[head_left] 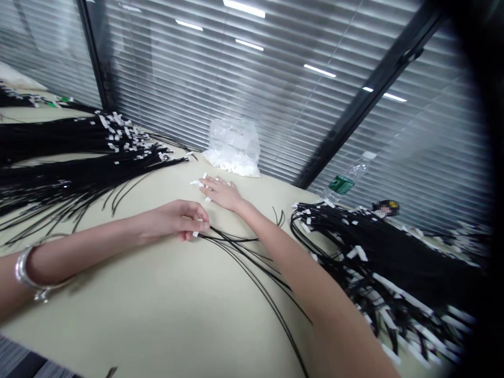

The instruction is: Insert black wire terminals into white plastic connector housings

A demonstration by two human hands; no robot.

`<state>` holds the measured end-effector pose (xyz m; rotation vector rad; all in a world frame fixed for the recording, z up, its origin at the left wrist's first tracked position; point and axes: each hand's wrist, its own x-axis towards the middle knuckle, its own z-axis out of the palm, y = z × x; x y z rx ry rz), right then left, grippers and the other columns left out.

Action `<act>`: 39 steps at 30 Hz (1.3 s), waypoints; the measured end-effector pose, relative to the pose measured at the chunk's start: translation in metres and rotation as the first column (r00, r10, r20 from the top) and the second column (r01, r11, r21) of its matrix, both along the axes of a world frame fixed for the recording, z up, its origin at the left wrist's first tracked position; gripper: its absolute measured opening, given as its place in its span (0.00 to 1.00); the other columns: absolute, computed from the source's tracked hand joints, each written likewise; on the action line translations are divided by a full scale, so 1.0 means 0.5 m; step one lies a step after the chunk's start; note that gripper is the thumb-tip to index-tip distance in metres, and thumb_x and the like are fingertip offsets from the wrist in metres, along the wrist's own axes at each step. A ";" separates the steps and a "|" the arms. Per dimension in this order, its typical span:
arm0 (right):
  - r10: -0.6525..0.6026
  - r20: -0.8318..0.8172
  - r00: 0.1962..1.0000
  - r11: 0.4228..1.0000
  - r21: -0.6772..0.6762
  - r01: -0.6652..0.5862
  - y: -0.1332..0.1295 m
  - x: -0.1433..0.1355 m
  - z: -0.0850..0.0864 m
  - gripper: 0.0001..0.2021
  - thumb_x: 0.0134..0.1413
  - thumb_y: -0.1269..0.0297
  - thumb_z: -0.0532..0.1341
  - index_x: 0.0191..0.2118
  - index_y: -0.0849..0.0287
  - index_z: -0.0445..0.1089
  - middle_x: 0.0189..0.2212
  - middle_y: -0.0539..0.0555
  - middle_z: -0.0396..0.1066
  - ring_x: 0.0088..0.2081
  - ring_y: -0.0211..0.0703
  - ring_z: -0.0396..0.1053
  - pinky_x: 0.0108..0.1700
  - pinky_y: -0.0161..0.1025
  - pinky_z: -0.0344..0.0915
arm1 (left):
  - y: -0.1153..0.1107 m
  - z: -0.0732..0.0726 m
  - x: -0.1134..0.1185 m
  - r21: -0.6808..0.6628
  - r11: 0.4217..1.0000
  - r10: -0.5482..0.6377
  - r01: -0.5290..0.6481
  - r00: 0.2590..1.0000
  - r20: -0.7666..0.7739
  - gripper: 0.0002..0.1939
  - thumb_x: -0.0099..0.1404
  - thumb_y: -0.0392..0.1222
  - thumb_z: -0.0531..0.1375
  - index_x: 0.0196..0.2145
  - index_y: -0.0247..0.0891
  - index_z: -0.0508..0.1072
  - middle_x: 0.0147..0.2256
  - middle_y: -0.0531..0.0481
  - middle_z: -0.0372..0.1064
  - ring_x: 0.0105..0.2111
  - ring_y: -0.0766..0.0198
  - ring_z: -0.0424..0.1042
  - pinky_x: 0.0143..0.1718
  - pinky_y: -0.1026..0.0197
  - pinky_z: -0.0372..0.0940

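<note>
Left hand [188, 220]: fingers curled, thumb and fingertips closed in a pinch on the ends of a few thin black cables [240, 249]. A white end piece [196, 234] shows at the lower edge of that pinch. From those fingertips the cables fan out rightward; some pass beneath the right forearm, others curve down toward the near side of the table [149, 310]. Right hand [222, 193]: palm down, just beyond the left fingertips and slightly right of them, fingers extended and loosely spread, not closed. Small white pieces [194, 182] lie around and partly under its fingertips; whether one is pressed under a finger, cannot tell. Beyond the right fingers, near the blinds [252, 79], stands a clear plastic bag [235, 149], white pieces heaped in its bottom. Left of both sets of fingers, a broad pile of black cables with white ends [79, 173], the ends facing the bag side, loose strands trailing toward the left forearm. Silver bracelets [24, 270] on the left wrist, well back from the fingers. Well to the right of the right fingers, past the forearm, a second dense cable pile [397, 257], white ends and strips throughout. Behind that pile's near end, a clear bottle with green label [342, 184], tilted.
</note>
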<state>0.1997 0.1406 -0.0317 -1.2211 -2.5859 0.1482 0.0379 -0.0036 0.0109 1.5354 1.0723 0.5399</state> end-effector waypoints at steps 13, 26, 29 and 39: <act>0.036 -0.099 0.994 0.994 0.102 -0.026 -0.031 0.010 0.003 0.21 0.59 0.52 0.53 0.54 0.57 0.61 0.59 0.56 0.50 0.62 0.53 0.43 0.60 0.61 0.37 | 0.010 0.001 -0.012 -0.162 0.983 -0.052 0.090 0.972 0.227 0.10 0.56 0.39 0.62 0.38 0.37 0.73 0.38 0.49 0.73 0.36 0.64 0.71 0.45 0.56 0.64; 0.187 -0.273 0.944 0.972 0.193 -0.137 -0.093 0.022 0.032 0.12 0.58 0.55 0.54 0.45 0.47 0.70 0.52 0.47 0.62 0.59 0.45 0.50 0.63 0.51 0.34 | 0.006 0.000 -0.007 -0.128 0.984 -0.093 0.121 0.974 0.205 0.12 0.55 0.36 0.62 0.39 0.37 0.72 0.36 0.49 0.70 0.32 0.66 0.70 0.39 0.59 0.65; 0.170 -0.412 0.895 0.985 0.098 -0.142 -0.129 0.028 0.033 0.13 0.57 0.54 0.56 0.45 0.48 0.70 0.44 0.50 0.66 0.49 0.42 0.61 0.55 0.44 0.55 | 0.005 -0.002 -0.008 -0.124 0.986 -0.086 0.114 0.973 0.214 0.13 0.56 0.37 0.62 0.40 0.38 0.72 0.37 0.49 0.70 0.32 0.66 0.69 0.40 0.58 0.65; -0.133 -0.738 0.662 0.919 -0.342 -0.197 -0.298 0.058 0.019 0.12 0.56 0.54 0.56 0.40 0.54 0.57 0.27 0.48 0.65 0.30 0.35 0.65 0.34 0.34 0.63 | -0.005 -0.008 -0.001 -0.133 0.966 -0.183 0.222 0.949 0.256 0.11 0.54 0.35 0.63 0.38 0.37 0.73 0.33 0.51 0.68 0.32 0.64 0.71 0.37 0.58 0.67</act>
